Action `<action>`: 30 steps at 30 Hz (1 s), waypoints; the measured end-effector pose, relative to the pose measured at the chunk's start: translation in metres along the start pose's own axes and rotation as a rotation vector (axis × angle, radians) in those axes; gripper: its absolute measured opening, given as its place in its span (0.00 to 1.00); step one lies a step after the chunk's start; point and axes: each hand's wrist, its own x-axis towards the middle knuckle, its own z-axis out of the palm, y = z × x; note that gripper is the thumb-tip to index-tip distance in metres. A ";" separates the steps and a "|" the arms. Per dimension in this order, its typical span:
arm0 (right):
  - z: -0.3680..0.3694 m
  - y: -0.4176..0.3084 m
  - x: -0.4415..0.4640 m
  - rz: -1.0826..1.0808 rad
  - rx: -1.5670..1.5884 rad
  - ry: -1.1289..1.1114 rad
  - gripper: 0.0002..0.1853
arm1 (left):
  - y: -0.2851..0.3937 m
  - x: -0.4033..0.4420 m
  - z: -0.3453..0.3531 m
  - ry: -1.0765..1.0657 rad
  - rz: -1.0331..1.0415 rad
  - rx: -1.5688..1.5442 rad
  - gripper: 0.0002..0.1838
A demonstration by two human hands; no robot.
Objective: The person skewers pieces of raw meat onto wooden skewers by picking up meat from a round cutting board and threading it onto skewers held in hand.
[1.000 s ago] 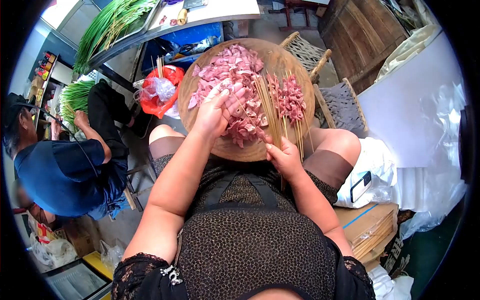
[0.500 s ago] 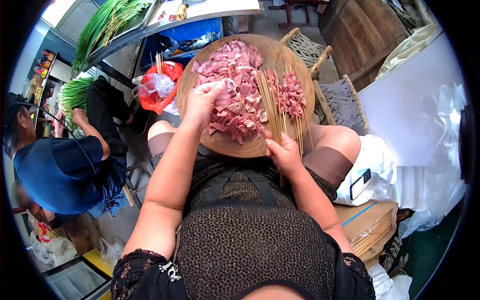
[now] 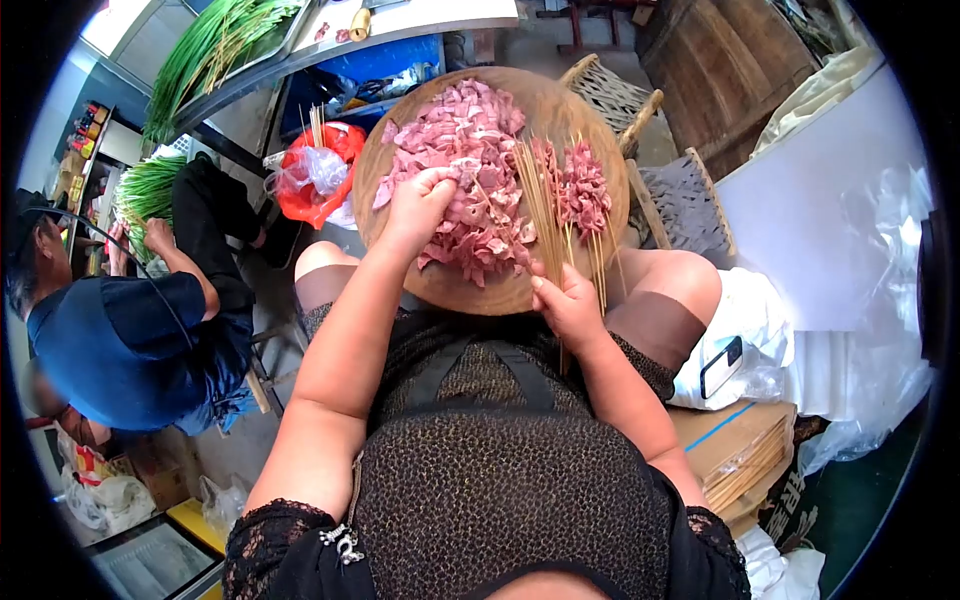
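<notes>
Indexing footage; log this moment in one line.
left hand: closed at pink raw meat pieces | right hand: gripping thin tan wooden skewers | meat: on round wooden board

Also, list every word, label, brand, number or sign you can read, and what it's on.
Nothing reads clearly enough to quote.
Dark green surface, lower right: pale characters, too unclear to read.
Shelf packages, far left: coloured, too small to read.
White plastic bag, lower left: red and yellow patch beside it, blurred.
Phone: no text visible.
</notes>
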 end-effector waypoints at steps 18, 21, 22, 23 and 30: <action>0.005 -0.013 0.001 0.024 0.102 0.080 0.09 | 0.012 0.012 -0.030 0.202 0.254 0.448 0.04; 0.005 -0.016 -0.001 0.039 0.095 0.089 0.09 | -0.007 0.036 -0.042 0.131 0.593 0.738 0.16; 0.005 -0.016 0.000 0.039 0.097 0.098 0.09 | 0.006 0.031 -0.033 0.131 0.598 0.737 0.16; 0.005 -0.015 -0.001 0.045 0.099 0.109 0.08 | 0.016 0.023 -0.020 0.210 0.642 0.947 0.13; 0.006 -0.016 0.001 0.017 0.105 0.126 0.09 | 0.000 0.023 0.029 0.280 0.439 1.140 0.19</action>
